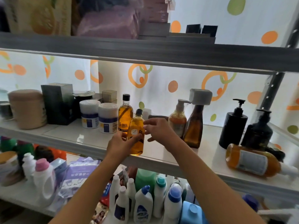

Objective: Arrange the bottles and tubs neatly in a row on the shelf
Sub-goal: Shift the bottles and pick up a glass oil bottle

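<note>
A small amber bottle with a black cap [137, 135] was held by the left hand [120, 145], whose fingers were wrapped around its lower body at the front edge of the white middle shelf [90, 138]. The right hand [157, 129] was seen just beside the bottle's upper part, its fingers spread and loose; whether they touched the bottle could not be told. The bottle was tilted slightly, and its base appeared to hang at or just over the shelf lip.

Directly behind it a taller amber bottle with a black screw cap [125, 113] was standing upright, with two white tubs with blue labels [98, 116] to its left. Further right, an orange pump bottle [177, 118], a brown angular bottle with a grey square top [195, 125] and two black pump bottles [246, 126] were standing unevenly, and a large amber bottle with a white label [252, 160] was lying on its side near the front edge.

The step in hand was judged to be the placing of the small bottle into the row. The next move would call for it to be stood upright just beside the taller amber bottle, level with the tubs, and released only once steady.
</note>
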`<state>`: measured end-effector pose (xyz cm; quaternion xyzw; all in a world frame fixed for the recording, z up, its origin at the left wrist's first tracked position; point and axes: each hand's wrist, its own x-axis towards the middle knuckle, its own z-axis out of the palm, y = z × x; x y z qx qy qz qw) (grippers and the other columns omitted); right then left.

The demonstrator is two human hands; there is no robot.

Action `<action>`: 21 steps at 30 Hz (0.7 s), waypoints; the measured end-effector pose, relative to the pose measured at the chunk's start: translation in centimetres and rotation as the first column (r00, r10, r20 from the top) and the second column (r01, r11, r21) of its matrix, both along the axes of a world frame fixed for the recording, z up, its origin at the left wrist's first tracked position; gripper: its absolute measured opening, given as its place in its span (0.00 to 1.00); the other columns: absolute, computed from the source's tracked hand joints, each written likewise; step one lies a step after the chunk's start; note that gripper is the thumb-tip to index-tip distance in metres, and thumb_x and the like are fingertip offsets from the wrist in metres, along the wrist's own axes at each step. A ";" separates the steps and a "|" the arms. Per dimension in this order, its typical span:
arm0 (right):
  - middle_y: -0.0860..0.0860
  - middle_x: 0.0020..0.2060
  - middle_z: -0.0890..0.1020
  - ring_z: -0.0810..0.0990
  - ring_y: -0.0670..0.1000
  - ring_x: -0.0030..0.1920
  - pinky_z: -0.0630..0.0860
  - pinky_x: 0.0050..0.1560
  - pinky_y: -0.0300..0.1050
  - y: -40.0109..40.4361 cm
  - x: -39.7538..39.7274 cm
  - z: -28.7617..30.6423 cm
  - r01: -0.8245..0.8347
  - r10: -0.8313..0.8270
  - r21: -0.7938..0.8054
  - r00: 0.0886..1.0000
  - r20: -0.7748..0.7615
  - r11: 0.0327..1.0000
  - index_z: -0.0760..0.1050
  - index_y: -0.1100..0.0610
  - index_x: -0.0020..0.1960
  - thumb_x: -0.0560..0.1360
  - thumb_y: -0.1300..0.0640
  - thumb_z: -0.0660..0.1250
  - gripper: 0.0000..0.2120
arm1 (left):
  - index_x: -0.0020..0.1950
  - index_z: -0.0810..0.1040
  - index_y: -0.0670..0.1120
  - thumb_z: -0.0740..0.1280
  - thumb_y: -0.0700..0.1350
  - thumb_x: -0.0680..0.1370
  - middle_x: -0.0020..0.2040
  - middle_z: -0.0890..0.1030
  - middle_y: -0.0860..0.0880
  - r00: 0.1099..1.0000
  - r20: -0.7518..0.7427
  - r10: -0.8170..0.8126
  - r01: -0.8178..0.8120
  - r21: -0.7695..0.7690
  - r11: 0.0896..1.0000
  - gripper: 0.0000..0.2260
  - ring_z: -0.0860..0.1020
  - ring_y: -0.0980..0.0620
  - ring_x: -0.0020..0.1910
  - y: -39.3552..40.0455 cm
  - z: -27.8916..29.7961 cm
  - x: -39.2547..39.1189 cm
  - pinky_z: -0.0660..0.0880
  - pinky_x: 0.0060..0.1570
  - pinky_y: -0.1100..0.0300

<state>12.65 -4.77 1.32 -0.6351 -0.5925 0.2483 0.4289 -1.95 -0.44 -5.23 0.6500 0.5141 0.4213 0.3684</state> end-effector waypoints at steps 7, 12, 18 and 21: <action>0.59 0.58 0.80 0.80 0.58 0.56 0.79 0.41 0.43 0.8 1.4 -2.6 0.029 -0.047 -0.106 0.984 -0.171 0.994 0.75 0.61 0.66 0.81 0.59 0.57 0.16 | 0.45 0.78 0.46 0.61 0.67 0.73 0.41 0.81 0.47 0.960 -0.277 0.042 -0.032 0.040 0.999 0.24 0.79 0.49 0.40 1.5 0.0 1.6 0.78 0.47 0.47; 0.58 0.58 0.79 0.78 0.55 0.56 0.79 0.50 0.45 1.6 1.5 -3.0 0.027 -0.049 -0.091 0.969 -0.241 0.995 0.74 0.63 0.65 0.82 0.60 0.56 0.16 | 0.49 0.78 0.42 0.54 0.64 0.78 0.44 0.80 0.46 0.929 -0.369 0.016 -0.017 0.001 1.000 0.27 0.77 0.50 0.41 2.5 0.6 2.9 0.77 0.49 0.51; 0.58 0.55 0.81 0.78 0.56 0.59 0.74 0.65 0.53 2.1 1.0 -3.8 0.016 -0.040 -0.073 0.942 -0.333 0.997 0.77 0.64 0.61 0.80 0.63 0.57 0.14 | 0.59 0.75 0.42 0.47 0.65 0.80 0.54 0.79 0.41 0.977 -0.213 -0.004 -0.021 -0.115 0.993 0.30 0.76 0.44 0.48 3.5 0.4 2.9 0.75 0.56 0.47; 0.57 0.58 0.81 0.78 0.53 0.58 0.75 0.61 0.46 2.0 1.0 -4.3 0.014 -0.033 -0.071 0.962 -0.270 0.997 0.78 0.63 0.61 0.78 0.63 0.61 0.14 | 0.54 0.76 0.42 0.53 0.66 0.78 0.49 0.80 0.41 0.994 -0.104 0.044 -0.056 -0.118 0.991 0.29 0.78 0.43 0.47 4.1 0.1 1.9 0.77 0.53 0.43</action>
